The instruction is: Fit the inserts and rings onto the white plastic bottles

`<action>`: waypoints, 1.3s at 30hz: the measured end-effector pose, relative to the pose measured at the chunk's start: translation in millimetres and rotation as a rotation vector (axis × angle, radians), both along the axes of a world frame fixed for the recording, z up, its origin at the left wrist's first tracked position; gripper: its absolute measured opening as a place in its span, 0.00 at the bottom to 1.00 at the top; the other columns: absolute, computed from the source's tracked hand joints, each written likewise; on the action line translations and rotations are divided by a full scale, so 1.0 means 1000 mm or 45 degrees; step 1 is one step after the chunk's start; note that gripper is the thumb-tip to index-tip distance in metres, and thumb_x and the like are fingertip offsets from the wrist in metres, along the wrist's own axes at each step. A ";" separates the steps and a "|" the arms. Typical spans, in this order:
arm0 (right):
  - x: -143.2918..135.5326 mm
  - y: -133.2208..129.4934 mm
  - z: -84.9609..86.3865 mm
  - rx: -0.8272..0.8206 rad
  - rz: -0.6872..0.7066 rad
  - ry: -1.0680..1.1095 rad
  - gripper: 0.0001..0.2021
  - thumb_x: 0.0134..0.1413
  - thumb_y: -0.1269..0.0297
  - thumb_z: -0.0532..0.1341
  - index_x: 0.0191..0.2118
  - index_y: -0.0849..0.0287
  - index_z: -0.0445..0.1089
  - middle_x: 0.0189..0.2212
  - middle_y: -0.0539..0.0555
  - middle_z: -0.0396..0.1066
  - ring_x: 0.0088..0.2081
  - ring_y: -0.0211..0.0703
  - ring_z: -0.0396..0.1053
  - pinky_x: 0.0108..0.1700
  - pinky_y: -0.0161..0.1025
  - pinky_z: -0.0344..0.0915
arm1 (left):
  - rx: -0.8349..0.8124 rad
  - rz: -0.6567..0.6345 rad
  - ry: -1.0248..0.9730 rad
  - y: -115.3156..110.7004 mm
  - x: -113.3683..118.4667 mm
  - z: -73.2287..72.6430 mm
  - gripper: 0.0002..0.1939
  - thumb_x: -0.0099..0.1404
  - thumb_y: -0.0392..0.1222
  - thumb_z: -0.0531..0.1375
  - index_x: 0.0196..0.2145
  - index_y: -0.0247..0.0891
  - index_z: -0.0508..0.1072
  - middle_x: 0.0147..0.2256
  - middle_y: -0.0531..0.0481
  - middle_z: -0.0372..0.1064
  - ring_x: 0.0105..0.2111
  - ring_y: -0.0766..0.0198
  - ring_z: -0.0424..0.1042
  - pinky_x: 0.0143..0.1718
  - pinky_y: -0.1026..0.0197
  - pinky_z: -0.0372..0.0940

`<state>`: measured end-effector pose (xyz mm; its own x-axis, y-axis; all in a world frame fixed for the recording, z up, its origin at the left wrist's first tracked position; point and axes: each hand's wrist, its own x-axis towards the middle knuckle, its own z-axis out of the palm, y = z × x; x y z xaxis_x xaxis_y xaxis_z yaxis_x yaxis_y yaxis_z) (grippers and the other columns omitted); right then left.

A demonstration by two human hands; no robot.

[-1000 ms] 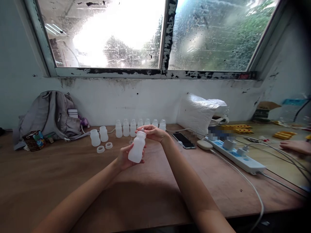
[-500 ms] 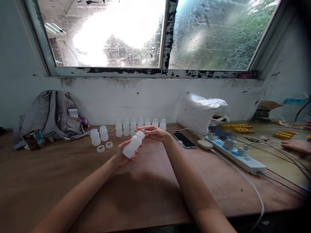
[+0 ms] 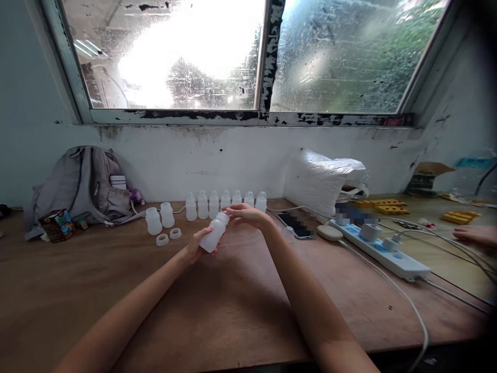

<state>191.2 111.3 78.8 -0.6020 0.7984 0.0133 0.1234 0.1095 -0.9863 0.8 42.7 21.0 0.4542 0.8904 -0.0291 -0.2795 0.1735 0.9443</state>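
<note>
A frosted white baby bottle [image 3: 212,237] is tilted above the table, its top end up and to the right. My left hand [image 3: 197,243] is closed around its body. At the neck, my right hand [image 3: 246,213] pinches the clear top of the bottle with bent fingers; they partly hide that end. Behind my hands, several finished-looking bottles with clear tops [image 3: 202,205] stand in a row by the wall. To the left are two open bottles [image 3: 154,223] without tops, and in front of them lie two white collar rings [image 3: 162,239].
A grey backpack [image 3: 83,181] and a small carton [image 3: 57,225] are at the left. On the right lie a phone [image 3: 295,226], a round white puck [image 3: 329,232], a power strip [image 3: 382,251] with cables and a silvery bag [image 3: 314,178]. Another person's hand [image 3: 476,233] shows at far right.
The bottle has turned slightly more upright in my hands, and my left grip on it has shifted a little. My right fingers stay at its top.
</note>
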 end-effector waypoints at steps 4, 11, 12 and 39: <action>-0.008 -0.009 0.001 -0.121 0.298 0.314 0.18 0.43 0.61 0.61 0.42 0.60 0.65 0.37 0.55 0.66 0.39 0.40 0.65 0.41 0.37 0.63 | -0.109 -0.186 -0.305 -0.009 -0.002 0.011 0.26 0.56 0.54 0.49 0.42 0.28 0.65 0.24 0.49 0.62 0.19 0.71 0.60 0.19 0.67 0.57; -0.021 -0.002 -0.010 -0.008 0.023 0.150 0.16 0.40 0.58 0.63 0.34 0.65 0.68 0.32 0.56 0.67 0.34 0.40 0.66 0.36 0.36 0.65 | 0.329 0.372 0.293 0.006 0.003 -0.002 0.23 0.50 0.53 0.57 0.38 0.33 0.65 0.30 0.47 0.65 0.26 0.65 0.64 0.27 0.64 0.58; -0.022 -0.001 -0.012 0.007 -0.046 0.077 0.16 0.39 0.57 0.63 0.33 0.65 0.68 0.31 0.56 0.67 0.33 0.40 0.66 0.34 0.36 0.65 | 0.455 0.501 0.446 0.010 0.003 -0.007 0.22 0.48 0.51 0.59 0.37 0.33 0.66 0.31 0.47 0.65 0.30 0.63 0.65 0.30 0.63 0.59; -0.050 -0.026 -0.011 -0.227 0.170 0.480 0.21 0.40 0.59 0.61 0.43 0.59 0.63 0.34 0.55 0.68 0.33 0.39 0.66 0.33 0.34 0.63 | -0.016 -0.063 0.074 -0.012 0.007 0.011 0.15 0.49 0.48 0.55 0.30 0.32 0.66 0.25 0.49 0.62 0.22 0.68 0.63 0.24 0.64 0.59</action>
